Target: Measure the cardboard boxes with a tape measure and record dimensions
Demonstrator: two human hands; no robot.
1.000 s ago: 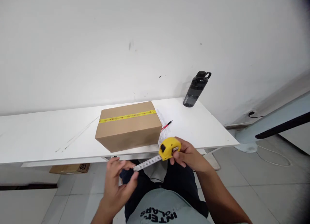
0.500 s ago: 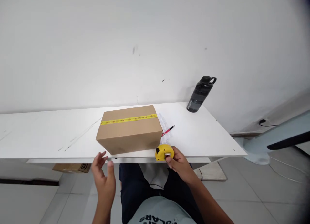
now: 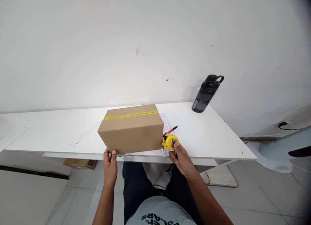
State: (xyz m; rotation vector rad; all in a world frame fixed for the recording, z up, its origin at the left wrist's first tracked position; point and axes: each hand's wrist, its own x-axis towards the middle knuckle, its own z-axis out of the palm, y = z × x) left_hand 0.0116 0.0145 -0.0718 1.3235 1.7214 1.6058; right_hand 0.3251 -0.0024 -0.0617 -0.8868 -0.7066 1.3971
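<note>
A brown cardboard box [image 3: 132, 129] with a yellow tape strip along its top sits at the near edge of the white table [image 3: 55, 134]. My left hand [image 3: 109, 163] touches the box's lower left front corner, fingers pressed to it. My right hand [image 3: 181, 158] grips a yellow tape measure [image 3: 169, 142] held against the box's lower right corner. The blade is not drawn out.
A sheet of paper [image 3: 167, 124] and a red pen [image 3: 171, 130] lie right of the box. A dark water bottle [image 3: 207, 93] stands at the table's back right by the wall. Another cardboard box [image 3: 80, 163] lies on the floor under the table. A fan base [image 3: 277, 153] stands at right.
The tape blade, stretched between both hands a second ago, has gone back into its case. My right hand carried the case up to the box's right corner; my left hand moved onto the left corner.
</note>
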